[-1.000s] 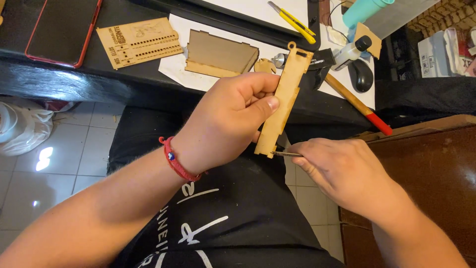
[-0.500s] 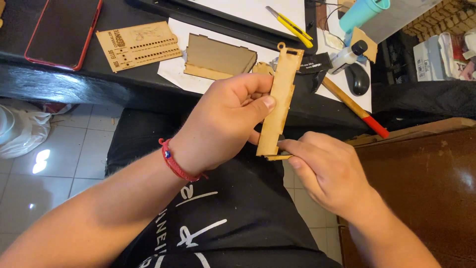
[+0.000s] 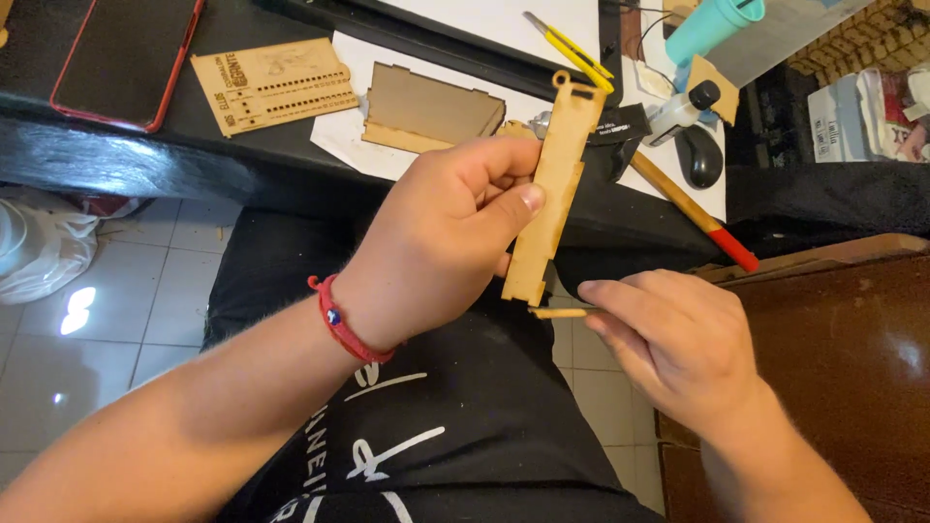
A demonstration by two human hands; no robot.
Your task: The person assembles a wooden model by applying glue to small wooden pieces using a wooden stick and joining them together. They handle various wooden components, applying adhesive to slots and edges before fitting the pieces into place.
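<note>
My left hand (image 3: pixel 450 228), with a red bracelet at the wrist, grips a long narrow wooden laser-cut piece (image 3: pixel 552 184) held nearly upright over my lap. My right hand (image 3: pixel 678 344) pinches a small thin wooden strip (image 3: pixel 557 313) just under the lower end of the long piece, touching or nearly touching it. Both hands are in front of the black desk's near edge.
On the black desk (image 3: pixel 116 155) lie a red-cased phone (image 3: pixel 121 58), a flat wooden sheet with cut-outs (image 3: pixel 266 82), a brown wooden panel (image 3: pixel 431 107) on white paper, a yellow utility knife (image 3: pixel 567 44), a red-tipped wooden tool handle (image 3: pixel 693 208), a black mouse (image 3: pixel 699 155). A brown wooden cabinet (image 3: pixel 833 339) stands at right.
The long wooden piece has been raised and turned slightly more upright. My right hand now holds the small strip at the piece's lower end, a bit further right and apart from the left hand.
</note>
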